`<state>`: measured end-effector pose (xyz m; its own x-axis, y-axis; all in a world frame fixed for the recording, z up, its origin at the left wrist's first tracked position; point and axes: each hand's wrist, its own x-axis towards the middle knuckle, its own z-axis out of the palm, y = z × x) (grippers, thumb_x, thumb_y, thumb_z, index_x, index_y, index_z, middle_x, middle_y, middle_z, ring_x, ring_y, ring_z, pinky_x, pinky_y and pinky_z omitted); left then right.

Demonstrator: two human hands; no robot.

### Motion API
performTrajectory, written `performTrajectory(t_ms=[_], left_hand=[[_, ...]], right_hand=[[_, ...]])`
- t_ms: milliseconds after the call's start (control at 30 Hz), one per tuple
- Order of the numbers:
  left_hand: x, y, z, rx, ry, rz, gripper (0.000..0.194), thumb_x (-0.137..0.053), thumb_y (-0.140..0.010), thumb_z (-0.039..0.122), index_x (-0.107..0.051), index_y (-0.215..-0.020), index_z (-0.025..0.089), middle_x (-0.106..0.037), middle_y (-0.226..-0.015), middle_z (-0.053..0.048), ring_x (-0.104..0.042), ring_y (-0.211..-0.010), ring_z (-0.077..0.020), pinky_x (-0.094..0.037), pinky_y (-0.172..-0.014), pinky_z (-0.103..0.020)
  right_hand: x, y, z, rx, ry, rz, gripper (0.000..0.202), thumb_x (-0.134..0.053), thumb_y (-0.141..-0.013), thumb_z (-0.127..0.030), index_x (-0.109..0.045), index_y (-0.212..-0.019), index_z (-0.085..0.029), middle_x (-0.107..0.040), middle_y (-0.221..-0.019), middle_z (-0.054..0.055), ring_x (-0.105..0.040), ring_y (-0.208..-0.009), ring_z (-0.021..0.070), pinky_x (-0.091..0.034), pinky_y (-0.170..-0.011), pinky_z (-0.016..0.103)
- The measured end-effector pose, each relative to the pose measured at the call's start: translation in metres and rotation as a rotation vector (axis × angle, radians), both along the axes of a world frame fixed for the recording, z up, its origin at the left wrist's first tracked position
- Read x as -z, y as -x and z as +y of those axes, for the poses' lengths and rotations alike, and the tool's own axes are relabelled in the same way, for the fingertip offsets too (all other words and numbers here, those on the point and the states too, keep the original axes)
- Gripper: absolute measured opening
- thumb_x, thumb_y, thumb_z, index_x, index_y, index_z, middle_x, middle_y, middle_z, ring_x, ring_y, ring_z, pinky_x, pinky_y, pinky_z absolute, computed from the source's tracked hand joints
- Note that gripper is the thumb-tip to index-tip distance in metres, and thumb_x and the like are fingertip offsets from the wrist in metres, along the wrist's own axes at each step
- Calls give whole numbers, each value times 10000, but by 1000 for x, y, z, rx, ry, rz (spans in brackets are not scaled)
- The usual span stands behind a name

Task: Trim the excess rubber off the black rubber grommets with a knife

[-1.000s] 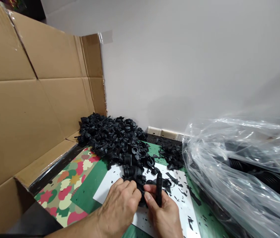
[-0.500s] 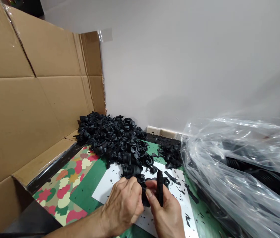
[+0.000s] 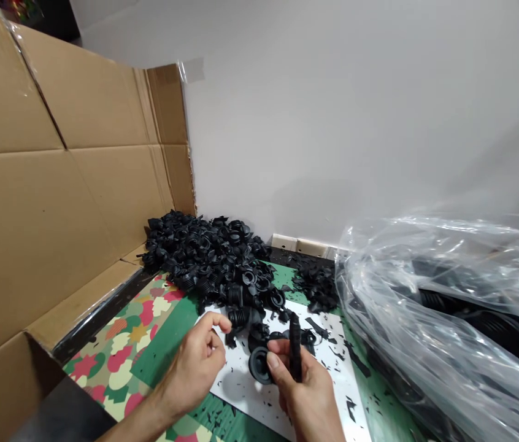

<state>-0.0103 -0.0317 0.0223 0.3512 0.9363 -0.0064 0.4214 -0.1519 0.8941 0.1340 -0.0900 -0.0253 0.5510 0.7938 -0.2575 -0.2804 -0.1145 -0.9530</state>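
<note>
Head view: at six o'clock, the right hand [image 3: 311, 388] pinches a black disc [image 3: 256, 367] by its rim, also holding a dark stick [image 3: 295, 348]. At the disc's nine o'clock, the left hand [image 3: 196, 357] curls loosely, thumb and fingers apart. The disc is probably light, soft rubber; take the rim.

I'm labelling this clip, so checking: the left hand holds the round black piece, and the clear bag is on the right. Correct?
Not quite: the right hand holds the round black piece, as the head view shows. The clear bag is indeed on the right.
</note>
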Motion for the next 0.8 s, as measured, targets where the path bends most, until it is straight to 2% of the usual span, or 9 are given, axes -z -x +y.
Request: performTrajectory(t_ms=[67,100,300,367,433,500,567,667,800], left_hand=[[2,-2,-3,52,98,-75,340,-490,-679,171,-507,-1018,175,-513,-608,50,-456,-578,-137,-333,-549,-239],[2,-3,-4,78,138,-106,352,-496,-675,173,-508,-1027,167,-532,-610,43,-472,-591,-139,-340,-563,-241],[-2,-6,-9,128,262,-185,239,-509,-756,292,-551,-943,150,-541,-543,29,-455,-534,-132,-352,-547,-247],[-4,-6,-12,107,139,-177,190,-507,-789,292,-576,-908,161,-547,-587,17,-481,-551,-136,-373,-553,-249],[-7,-6,-17,94,-92,-133,129,-517,-821,269,-604,-843,177,-559,-677,-5,-521,-614,-144,-400,-581,-248],[-10,-6,-22,133,-325,-40,133,-516,-854,229,-627,-794,186,-566,-731,-17,-542,-657,-145,-415,-601,-240],[-12,-7,-27,202,-466,101,170,-493,-881,185,-643,-801,188,-585,-725,-21,-560,-666,-149,-421,-610,-240],[-14,-10,-30,219,-519,300,201,-470,-890,135,-646,-809,187,-629,-734,-27,-590,-661,-159,-425,-608,-251],[-17,-13,-28,207,-479,443,205,-494,-877,108,-653,-779,195,-656,-734,-11,-617,-655,-159,-429,-599,-253]], right_hand=[[1,0,-1,-15,0,15,331,-688,-599,-436,-635,-796,-176,-522,-521,-42,-306,-372,72,-154,-382,229],[2,0,-1,-19,-1,20,330,-689,-602,-435,-638,-799,-176,-526,-522,-42,-304,-370,71,-157,-382,228],[-3,0,-2,-29,-2,20,314,-688,-596,-419,-638,-790,-176,-547,-537,-35,-303,-374,69,-165,-385,227],[-4,2,-1,-17,-8,16,308,-677,-592,-417,-631,-778,-177,-551,-554,-29,-305,-383,70,-169,-386,227],[-3,3,-1,-12,-11,5,303,-669,-596,-416,-631,-779,-177,-558,-569,-24,-314,-391,73,-182,-385,226],[-1,2,-1,-13,-16,-6,312,-673,-596,-420,-635,-786,-175,-555,-573,-25,-304,-389,70,-188,-382,225],[1,-1,-1,-63,-19,-2,330,-693,-590,-419,-642,-799,-169,-549,-571,-27,-306,-388,69,-202,-377,222],[2,-7,-2,-138,-48,19,342,-732,-597,-407,-658,-818,-158,-517,-519,-42,-339,-379,80,-247,-364,222],[6,-8,-1,-98,-99,41,382,-765,-584,-450,-675,-813,-157,-416,-419,-84,-341,-346,88,-263,-344,223]])
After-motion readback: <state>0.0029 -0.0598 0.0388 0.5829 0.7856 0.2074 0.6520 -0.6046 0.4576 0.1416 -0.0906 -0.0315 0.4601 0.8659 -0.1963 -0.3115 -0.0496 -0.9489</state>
